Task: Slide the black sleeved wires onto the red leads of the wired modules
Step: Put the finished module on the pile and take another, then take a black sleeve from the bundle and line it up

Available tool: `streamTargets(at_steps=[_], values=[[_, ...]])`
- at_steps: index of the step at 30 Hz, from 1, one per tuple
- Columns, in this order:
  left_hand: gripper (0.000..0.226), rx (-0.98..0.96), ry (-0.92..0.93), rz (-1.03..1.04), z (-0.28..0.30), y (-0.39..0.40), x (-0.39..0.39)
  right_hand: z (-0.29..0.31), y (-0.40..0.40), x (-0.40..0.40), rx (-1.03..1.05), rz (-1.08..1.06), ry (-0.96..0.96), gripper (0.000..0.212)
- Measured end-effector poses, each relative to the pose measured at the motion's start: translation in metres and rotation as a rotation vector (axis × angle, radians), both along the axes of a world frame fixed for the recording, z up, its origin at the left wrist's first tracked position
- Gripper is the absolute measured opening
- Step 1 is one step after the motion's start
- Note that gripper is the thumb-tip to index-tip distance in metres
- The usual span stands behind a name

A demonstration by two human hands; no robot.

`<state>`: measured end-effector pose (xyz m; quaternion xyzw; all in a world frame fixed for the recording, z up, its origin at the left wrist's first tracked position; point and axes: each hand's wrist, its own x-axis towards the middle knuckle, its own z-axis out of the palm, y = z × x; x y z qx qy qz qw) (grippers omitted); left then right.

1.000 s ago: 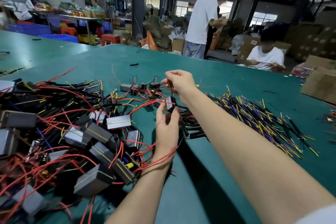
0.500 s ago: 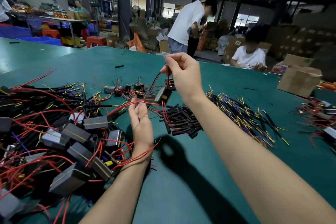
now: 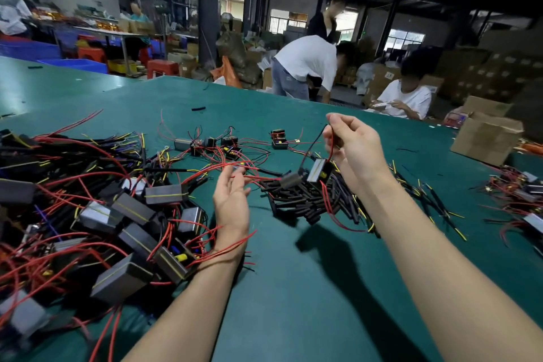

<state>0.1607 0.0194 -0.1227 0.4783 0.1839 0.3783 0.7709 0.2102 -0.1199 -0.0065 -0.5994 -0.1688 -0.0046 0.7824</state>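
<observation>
With most grey box modules (image 3: 164,194) unsleeved on the green desk (image 3: 293,288), the right hand (image 3: 352,147) pinched one module's red lead (image 3: 331,153) while the left hand (image 3: 232,200) lay relaxed, fingers apart.

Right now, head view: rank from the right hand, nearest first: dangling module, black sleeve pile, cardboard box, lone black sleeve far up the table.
From the right hand:
1. Dangling module, hanging just below it.
2. Black sleeve pile, on the table beneath.
3. Cardboard box, off to the right.
4. Lone black sleeve, far up-left.
</observation>
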Motion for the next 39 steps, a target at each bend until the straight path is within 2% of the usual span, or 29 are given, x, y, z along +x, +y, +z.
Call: streamTargets(at_steps=[2, 5, 7, 10, 12, 13, 14, 15, 16, 17, 18, 19, 21, 23, 25, 28, 33, 36, 39], values=[[0.027, 0.124, 0.079, 0.038, 0.001, -0.005, -0.004, 0.000, -0.006, -0.008, -0.020, 0.079, 0.022, 0.009], [0.034, 0.379, 0.224, 0.059, 0.000, -0.011, -0.013, -0.002, -0.019, -0.021, -0.058, 0.167, 0.051, 0.009], [0.042, 0.628, 0.351, -0.003, 0.005, -0.015, -0.020, -0.005, -0.027, -0.029, -0.064, 0.210, 0.076, 0.008], [0.054, 1.121, 0.727, 0.065, 0.017, -0.028, -0.028, -0.014, -0.037, -0.039, -0.043, 0.250, 0.153, 0.008], [0.050, 1.254, 0.710, 0.213, 0.026, -0.038, -0.033, -0.024, -0.041, -0.043, -0.028, 0.250, 0.204, 0.007], [0.046, 1.268, 0.591, 0.264, 0.029, -0.043, -0.035, -0.030, -0.042, -0.044, -0.006, 0.246, 0.224, 0.007], [0.042, 1.251, 0.436, 0.231, 0.031, -0.048, -0.035, -0.036, -0.043, -0.045, 0.034, 0.242, 0.244, 0.008], [0.040, 1.162, 0.268, 0.090, 0.033, -0.052, -0.035, -0.042, -0.044, -0.046, 0.088, 0.235, 0.265, 0.009], [0.039, 0.998, 0.127, -0.139, 0.034, -0.056, -0.035, -0.047, -0.045, -0.045, 0.141, 0.226, 0.280, 0.010], [0.040, 0.818, 0.047, -0.400, 0.034, -0.062, -0.037, -0.052, -0.047, -0.045, 0.176, 0.215, 0.283, 0.012], [0.045, 0.718, 0.023, -0.577, 0.030, -0.068, -0.037, -0.056, -0.049, -0.044, 0.184, 0.202, 0.277, 0.012], [0.054, 0.759, 0.027, -0.650, 0.026, -0.072, -0.037, -0.059, -0.051, -0.044, 0.171, 0.184, 0.262, 0.011], [0.061, 1.012, 0.086, -0.618, 0.013, -0.076, -0.034, -0.065, -0.058, -0.042, 0.114, 0.127, 0.212, 0.010], [0.047, 1.145, 0.099, -0.496, 0.006, -0.074, -0.032, -0.069, -0.067, -0.038, 0.029, 0.047, 0.139, 0.012], [0.028, 1.126, 0.087, -0.461, 0.006, -0.072, -0.031, -0.074, -0.077, -0.035, -0.024, -0.021, 0.109, 0.010], [0.013, 1.121, 0.104, -0.525, 0.007, -0.068, -0.030, -0.082, -0.087, -0.032, -0.033, -0.055, 0.125, 0.011], [0.016, 1.326, 0.186, -0.467, 0.011, -0.056, -0.031, -0.090, -0.084, -0.029, -0.056, -0.037, 0.134, 0.011], [0.022, 1.309, 0.162, -0.433, 0.012, -0.056, -0.032, -0.092, -0.083, -0.027, -0.015, -0.003, 0.175, 0.011], [0.015, 1.231, 0.175, -0.460, 0.008, -0.060, -0.032, -0.093, -0.085, -0.027, 0.039, 0.049, 0.230, 0.012]])
